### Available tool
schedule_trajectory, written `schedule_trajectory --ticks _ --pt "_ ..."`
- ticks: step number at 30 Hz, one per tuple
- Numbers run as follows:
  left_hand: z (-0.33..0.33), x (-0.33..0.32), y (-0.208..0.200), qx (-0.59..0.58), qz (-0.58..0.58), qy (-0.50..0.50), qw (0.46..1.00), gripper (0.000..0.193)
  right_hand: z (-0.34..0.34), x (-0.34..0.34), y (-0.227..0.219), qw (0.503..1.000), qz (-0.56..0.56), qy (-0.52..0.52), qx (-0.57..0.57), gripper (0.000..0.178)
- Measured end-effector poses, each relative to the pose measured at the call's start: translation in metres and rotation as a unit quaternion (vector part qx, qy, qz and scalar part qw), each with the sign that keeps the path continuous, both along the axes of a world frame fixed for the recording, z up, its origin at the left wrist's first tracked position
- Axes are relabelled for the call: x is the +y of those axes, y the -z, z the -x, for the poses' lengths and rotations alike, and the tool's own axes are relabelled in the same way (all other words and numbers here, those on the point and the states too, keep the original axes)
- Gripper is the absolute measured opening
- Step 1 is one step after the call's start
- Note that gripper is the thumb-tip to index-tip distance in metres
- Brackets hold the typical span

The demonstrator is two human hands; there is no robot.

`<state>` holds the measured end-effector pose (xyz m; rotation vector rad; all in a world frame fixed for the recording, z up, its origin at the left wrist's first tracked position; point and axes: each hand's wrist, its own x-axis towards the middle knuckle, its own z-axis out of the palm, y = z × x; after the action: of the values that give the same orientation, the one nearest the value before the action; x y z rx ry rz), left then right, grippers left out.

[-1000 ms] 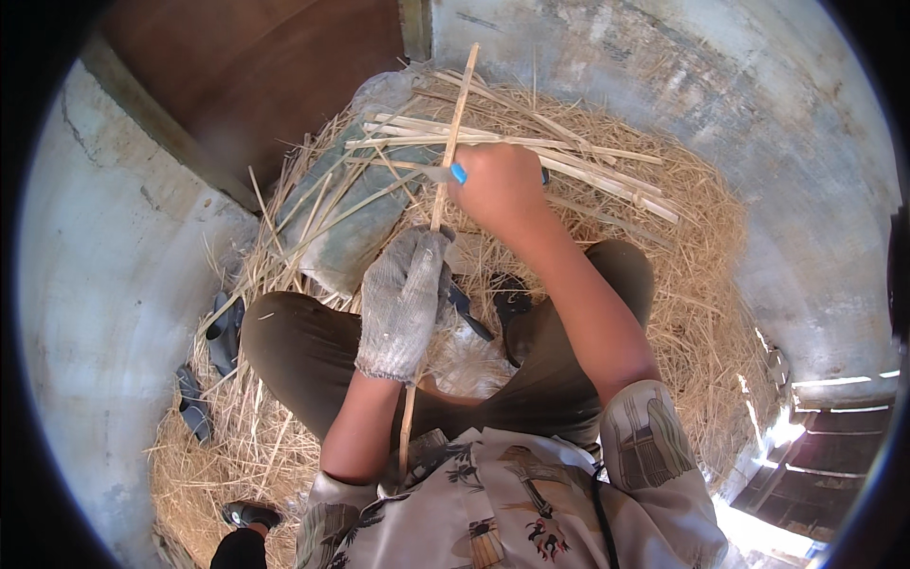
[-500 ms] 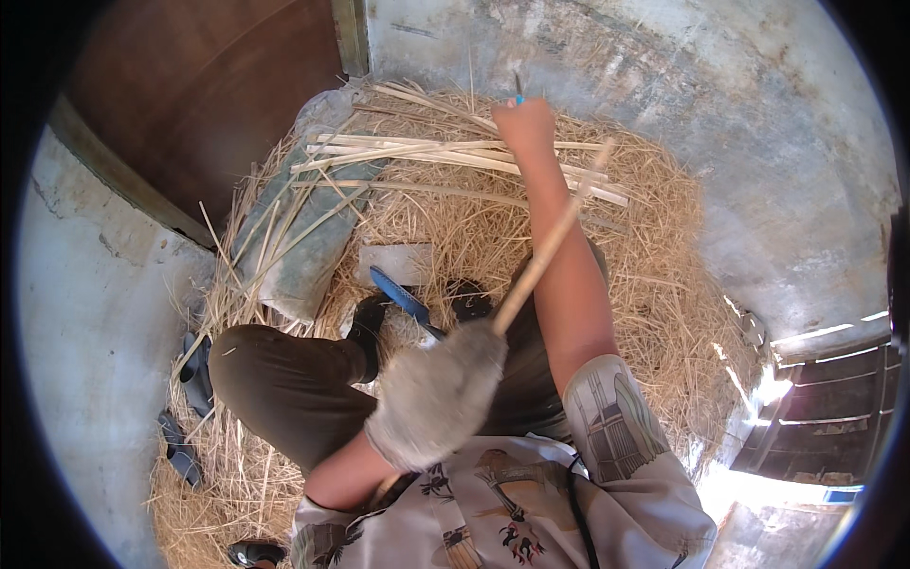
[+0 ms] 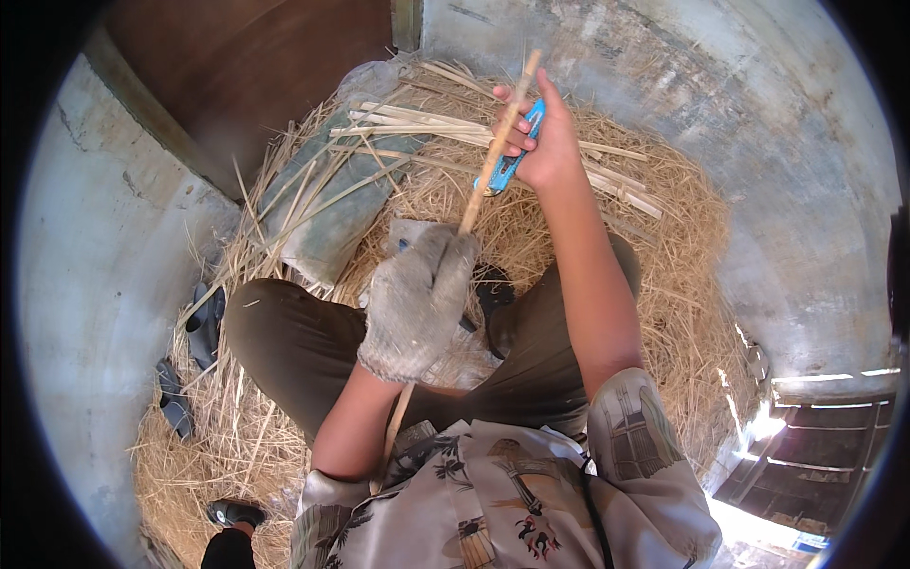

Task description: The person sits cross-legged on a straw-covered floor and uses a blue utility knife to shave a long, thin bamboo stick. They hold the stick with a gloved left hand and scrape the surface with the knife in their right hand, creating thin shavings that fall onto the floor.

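Observation:
My left hand [image 3: 412, 299], in a dirty whitish work glove, is closed around a long pale wooden stick [image 3: 496, 147]. The stick runs slantwise from near my shirt, under the glove, up past my right hand. A blue utility knife [image 3: 536, 116] lies in my bare right hand [image 3: 557, 156], held between palm and loosely curled fingers. Those fingers are close to the stick's upper part; whether they touch it I cannot tell. Whether the knife's blade is out does not show clearly.
Shavings and straw [image 3: 673, 275] cover the floor around my crossed legs. Pale split strips [image 3: 427, 121] lie beyond my hands, partly over a greenish sack [image 3: 332, 204]. Dark shoes [image 3: 202, 327] sit at the left; another person's foot [image 3: 232, 514] shows at lower left. A stained wall [image 3: 692, 123] curves behind.
My right hand has drawn back from the far side and turned, so the blue knife now shows in its palm. My left hand has moved forward, and the stick stands steeper.

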<state>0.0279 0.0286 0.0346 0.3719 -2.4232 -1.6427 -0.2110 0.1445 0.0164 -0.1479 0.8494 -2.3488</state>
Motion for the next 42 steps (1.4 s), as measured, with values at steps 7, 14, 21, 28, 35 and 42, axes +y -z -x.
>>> schedule_trajectory --ticks 7,14,21,28,35,42 --pt "0.008 -0.017 0.014 0.023 -0.016 -0.039 0.999 0.031 -0.014 -0.012 -0.006 0.986 -0.110 -0.024 0.127 0.038" --pt "0.008 -0.015 0.007 -0.019 -0.055 -0.012 0.998 0.032 -0.015 -0.004 -0.014 0.988 -0.090 -0.045 0.117 0.023" --pt "0.002 -0.007 0.007 -0.124 -0.110 0.149 0.975 0.036 0.030 0.037 -0.020 0.972 -0.050 0.227 0.037 0.022" --pt "-0.031 -0.021 0.022 -0.015 0.056 0.309 0.949 0.032 0.072 0.101 -0.010 0.926 0.005 0.376 -0.037 0.018" --pt "-0.094 -0.169 -0.028 -0.074 0.291 0.015 0.954 0.042 0.054 0.105 -0.019 0.917 0.058 0.380 -0.107 0.018" --pt "-0.071 -0.224 -0.038 -0.218 0.489 -0.220 0.816 0.060 0.056 0.086 -0.010 0.942 0.044 0.310 -0.125 0.016"
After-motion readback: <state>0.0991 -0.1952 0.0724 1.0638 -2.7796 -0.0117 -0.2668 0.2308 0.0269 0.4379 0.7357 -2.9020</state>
